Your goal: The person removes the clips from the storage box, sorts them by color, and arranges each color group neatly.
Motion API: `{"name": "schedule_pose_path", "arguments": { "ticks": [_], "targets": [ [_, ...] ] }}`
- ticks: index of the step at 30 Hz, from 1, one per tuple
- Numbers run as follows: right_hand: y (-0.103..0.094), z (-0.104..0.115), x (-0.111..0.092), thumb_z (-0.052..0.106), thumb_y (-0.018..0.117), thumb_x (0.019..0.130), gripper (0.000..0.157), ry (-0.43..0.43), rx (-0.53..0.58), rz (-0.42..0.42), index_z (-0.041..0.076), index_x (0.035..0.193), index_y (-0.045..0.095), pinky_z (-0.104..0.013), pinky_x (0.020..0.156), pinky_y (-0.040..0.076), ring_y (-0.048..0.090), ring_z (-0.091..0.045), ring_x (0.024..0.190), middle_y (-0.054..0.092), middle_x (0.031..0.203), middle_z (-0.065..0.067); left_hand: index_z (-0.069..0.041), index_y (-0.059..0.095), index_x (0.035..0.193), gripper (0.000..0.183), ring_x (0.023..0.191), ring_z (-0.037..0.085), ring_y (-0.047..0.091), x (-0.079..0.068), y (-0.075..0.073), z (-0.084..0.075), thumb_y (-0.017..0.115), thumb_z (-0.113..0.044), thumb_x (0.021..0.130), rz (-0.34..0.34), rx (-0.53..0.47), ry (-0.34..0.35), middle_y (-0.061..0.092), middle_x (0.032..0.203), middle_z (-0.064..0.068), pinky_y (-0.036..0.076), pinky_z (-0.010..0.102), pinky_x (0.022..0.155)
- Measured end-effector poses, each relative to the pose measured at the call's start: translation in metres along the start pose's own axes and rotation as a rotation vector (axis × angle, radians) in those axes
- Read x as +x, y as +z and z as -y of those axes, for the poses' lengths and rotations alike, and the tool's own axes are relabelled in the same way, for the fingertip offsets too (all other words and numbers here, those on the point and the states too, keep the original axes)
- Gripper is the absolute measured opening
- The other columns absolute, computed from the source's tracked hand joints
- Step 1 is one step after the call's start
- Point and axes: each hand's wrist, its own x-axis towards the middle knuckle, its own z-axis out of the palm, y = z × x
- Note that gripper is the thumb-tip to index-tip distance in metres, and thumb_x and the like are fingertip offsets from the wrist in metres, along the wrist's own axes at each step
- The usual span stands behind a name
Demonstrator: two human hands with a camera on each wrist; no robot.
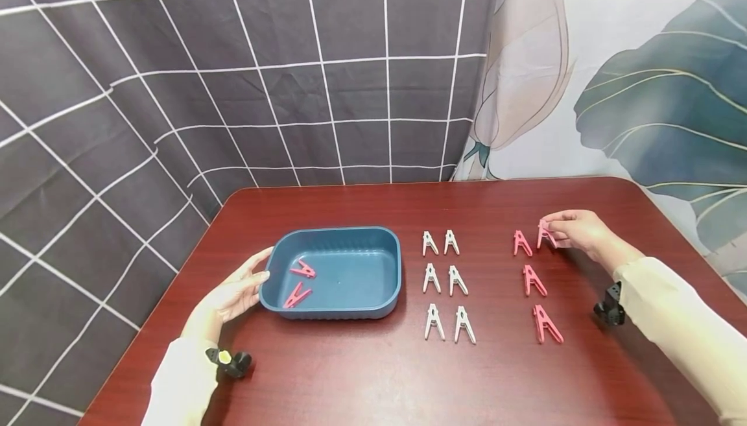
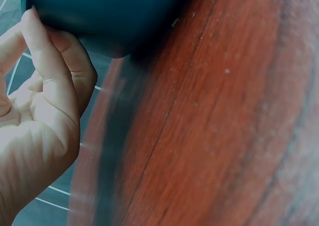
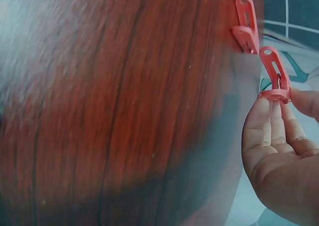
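Note:
At the left of the head view my left hand (image 1: 236,293) grips the left end of a blue plastic basin (image 1: 332,314), thumb at its rim and fingers on the outer wall. Two pink clothespins lie inside the basin, one (image 1: 303,269) behind the other (image 1: 297,295). On the far right, my right hand (image 1: 580,230) pinches a pink clothespin (image 3: 275,76) between thumb and fingers. Left of that hand, three pink clothespins lie on the table in a column: a back one (image 1: 522,243), a middle one (image 1: 533,281) and a front one (image 1: 546,324).
Several white clothespins (image 1: 430,278) lie in two columns between the basin and the pink ones. The dark red wooden table (image 1: 373,374) ends at a grey gridded curtain (image 1: 356,89) and a flower-patterned cloth (image 1: 525,76) behind.

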Motion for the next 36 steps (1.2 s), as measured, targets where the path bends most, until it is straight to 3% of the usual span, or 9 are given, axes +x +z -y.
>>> {"name": "schedule_pose_path", "arguments": {
  "ticks": [20,29,36],
  "targets": [
    [0.004,-0.007,-0.008,0.012,0.051,0.096,0.045,0.033,-0.103,-0.007,-0.023,0.124,0.042,-0.025,0.068,0.056,0.06,-0.001,0.073,0.066,0.084,0.011,-0.025,0.04,0.136,0.049,0.098,0.012,0.066,-0.008,0.004,0.004,0.022,0.005,0.102,0.036,-0.138,0.021,0.062,0.119,0.001,0.053,0.025,0.083],
    [0.003,-0.006,-0.014,0.013,0.05,0.097,0.042,0.01,-0.217,-0.064,-0.022,0.121,0.046,-0.03,0.072,0.057,0.063,-0.009,0.079,0.067,0.102,-0.024,-0.025,0.042,0.133,0.045,0.098,0.009,0.065,-0.005,0.007,0.003,0.026,0.003,0.102,-0.001,-0.116,0.008,0.063,0.115,-0.002,0.053,0.023,0.084],
    [0.003,0.006,-0.019,0.018,0.051,0.098,0.045,-0.034,-0.21,-0.116,-0.02,0.122,0.046,-0.023,0.069,0.055,0.061,-0.003,0.077,0.064,0.106,-0.028,-0.025,0.041,0.133,0.044,0.098,0.01,0.065,-0.004,0.006,0.001,0.028,0.003,0.102,-0.016,-0.091,0.015,0.063,0.115,-0.002,0.053,0.024,0.085]
  ]
}}
